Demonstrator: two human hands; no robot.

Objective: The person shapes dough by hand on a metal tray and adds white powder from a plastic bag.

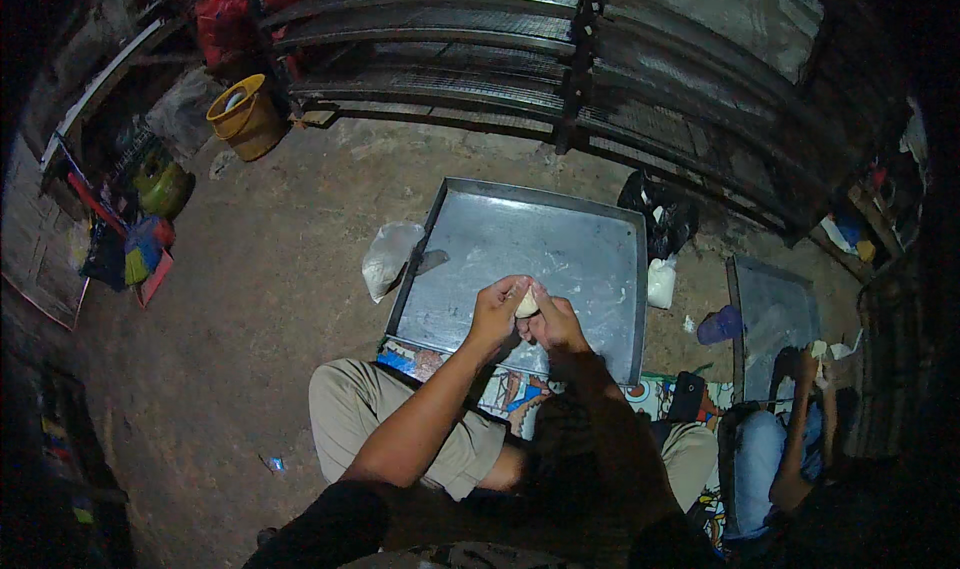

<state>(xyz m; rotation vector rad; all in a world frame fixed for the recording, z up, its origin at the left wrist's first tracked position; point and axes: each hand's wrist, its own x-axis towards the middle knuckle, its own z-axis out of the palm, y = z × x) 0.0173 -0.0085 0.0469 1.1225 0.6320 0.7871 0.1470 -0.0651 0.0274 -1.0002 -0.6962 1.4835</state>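
A small pale lump of what looks like dough (527, 303) is held between my two hands, over the near half of a large metal tray (470, 195). The fingers of my left hand (496, 312) curl round its left side. My right hand (556, 325) closes on it from the right, thumb on top. White powdery smears mark the tray's surface. At the tray's left edge lies a flat grey blade-like piece (432, 261), next to a clear bag of white stuff (389, 259) on the floor.
A co-worker's hands (818, 374) hold a pale piece by a second tray (736, 299) at right. A white bag (661, 283), black plastic bag (668, 219), purple item (720, 324) and phone (686, 397) lie between. Behind are racks (430, 39) and a yellow bucket (246, 124).
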